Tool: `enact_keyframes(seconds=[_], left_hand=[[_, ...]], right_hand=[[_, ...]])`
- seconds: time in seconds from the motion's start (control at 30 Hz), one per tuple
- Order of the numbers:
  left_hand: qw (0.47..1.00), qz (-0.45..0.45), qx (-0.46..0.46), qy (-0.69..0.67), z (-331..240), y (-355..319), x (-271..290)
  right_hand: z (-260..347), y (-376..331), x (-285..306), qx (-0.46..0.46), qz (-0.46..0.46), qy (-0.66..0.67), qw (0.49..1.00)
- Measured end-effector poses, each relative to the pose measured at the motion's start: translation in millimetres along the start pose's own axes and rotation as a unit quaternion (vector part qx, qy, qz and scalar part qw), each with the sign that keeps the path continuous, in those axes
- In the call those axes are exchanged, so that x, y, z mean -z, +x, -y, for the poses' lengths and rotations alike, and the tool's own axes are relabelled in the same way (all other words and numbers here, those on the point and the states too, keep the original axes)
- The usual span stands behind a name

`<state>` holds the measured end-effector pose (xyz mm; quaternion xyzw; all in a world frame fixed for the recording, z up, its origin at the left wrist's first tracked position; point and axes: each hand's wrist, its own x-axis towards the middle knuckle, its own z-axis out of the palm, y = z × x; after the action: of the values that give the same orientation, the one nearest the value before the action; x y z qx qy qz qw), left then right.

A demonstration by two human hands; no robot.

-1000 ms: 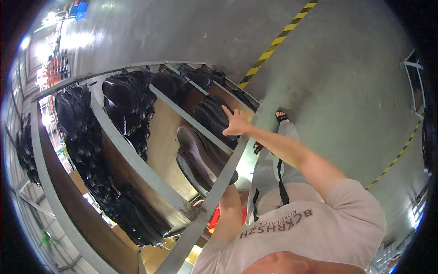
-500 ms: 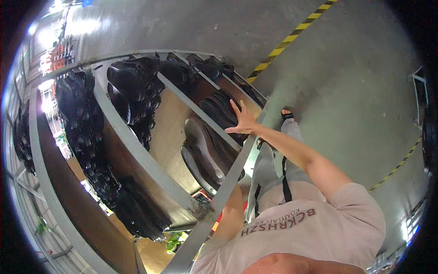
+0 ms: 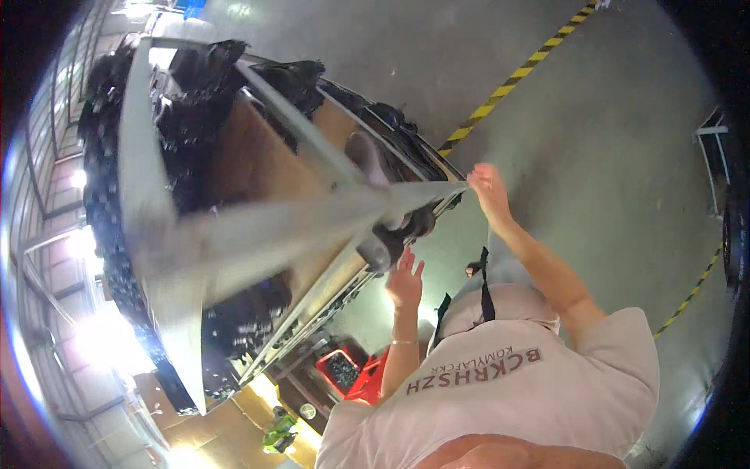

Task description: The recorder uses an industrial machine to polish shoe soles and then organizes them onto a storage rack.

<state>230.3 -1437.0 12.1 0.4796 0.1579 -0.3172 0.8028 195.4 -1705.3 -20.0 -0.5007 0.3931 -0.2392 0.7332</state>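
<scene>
A grey metal rack [image 3: 273,234] fills the left side, its shelves holding stacks of glossy black curved pieces [image 3: 205,94]. My right hand [image 3: 489,190] is at the far right end of a rack post, its fingers curled against the metal. Just below the rounded ends of some dark pieces [image 3: 376,252], my left hand [image 3: 404,283] is raised with fingers apart and nothing in it. Whether its fingertips touch the rack cannot be made out.
A red crate [image 3: 342,369] with small dark items stands under the rack's near side. Beside it is a green object [image 3: 280,432]. Black-and-yellow tape [image 3: 519,74] crosses the grey floor [image 3: 609,180]. Another metal frame [image 3: 715,160] stands at the far right.
My right hand has gone from over the black pieces on a shelf to the rack post. The left hand has come out from behind the rack's bar. The rack now appears turned and closer.
</scene>
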Motion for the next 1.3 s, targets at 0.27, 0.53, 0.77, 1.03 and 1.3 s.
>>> enact_keyframes(seconds=[0.27, 0.53, 0.77, 1.03, 1.3], left_hand=[[0.98, 0.066, 0.053, -0.179, -77.3, -26.5, -62.1], [0.983, -0.037, 0.029, -0.179, -76.8, -20.0, -46.5], [0.986, 0.064, -0.035, -0.15, -13.0, -128.6, 74.8], [0.989, 0.031, 0.091, -0.116, 71.4, -151.4, 145.1], [0.991, 0.033, 0.038, -0.124, 76.4, -139.4, 115.4]], right_hand=[[92.1, -96.0, -99.6, -0.143, -0.006, 0.011, 0.99], [70.7, -101.3, -85.3, -0.058, 0.031, -0.078, 0.995], [34.6, -178.6, 36.1, 0.124, 0.268, -0.128, 0.947], [2.1, -237.7, 126.2, -0.232, 0.22, -0.046, 0.946], [-7.9, -181.7, 78.5, -0.242, 0.353, -0.064, 0.902]])
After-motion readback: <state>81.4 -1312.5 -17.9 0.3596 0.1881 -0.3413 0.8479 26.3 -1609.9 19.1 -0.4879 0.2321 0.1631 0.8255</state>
